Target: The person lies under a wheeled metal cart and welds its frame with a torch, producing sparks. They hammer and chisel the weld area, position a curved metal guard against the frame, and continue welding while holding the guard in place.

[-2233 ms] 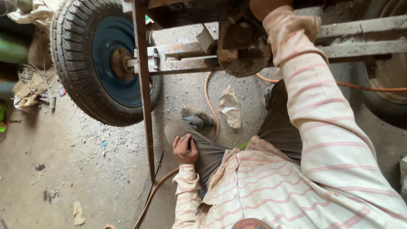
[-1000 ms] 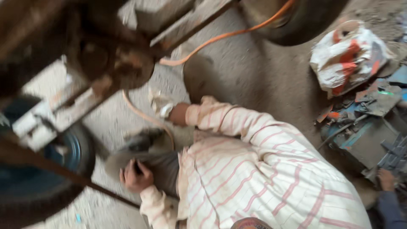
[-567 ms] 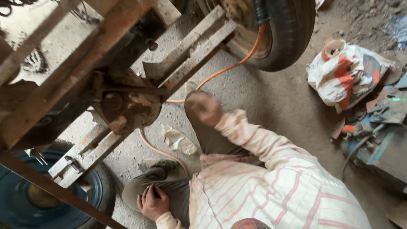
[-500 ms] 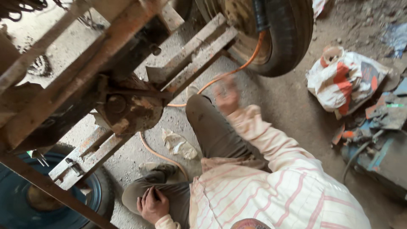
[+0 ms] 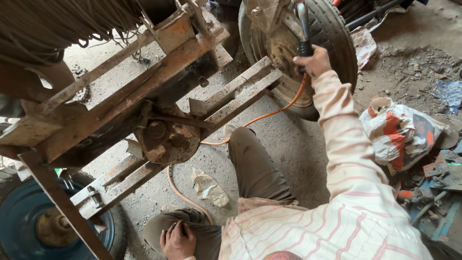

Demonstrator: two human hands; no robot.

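Wheel [image 5: 29, 226] with blue rim at far left, on the floor [image 5: 298, 144], partly behind a rusty frame [image 5: 144, 96] that runs diagonally up to the right. Round rusty hub [image 5: 166, 137] sits mid-frame, between the crossbars. Left hand [image 5: 177, 239] rests on the person's left knee, fingers loosely curled and holding nothing. Crumpled rag [image 5: 209, 187] lies on the floor just beside an orange hose [image 5: 262, 116], which runs from under the frame toward the second wheel. Right arm is stretched up and forward; right hand [image 5: 314, 60] is closed around the black grip of a metal tool [image 5: 303, 24], fingers wrapped tight. Tool stands nearly upright against the hub area of the right wheel [image 5: 332, 43]; its working end is hidden at the frame's top edge, so engagement cannot be told. Judgement: work on this wheel looks mid-course, tool in place, wheel still mounted, nothing removed on the floor nearby. Bag [image 5: 399, 135], white and red, lies at right, near scattered scrap [image 5: 442, 173].
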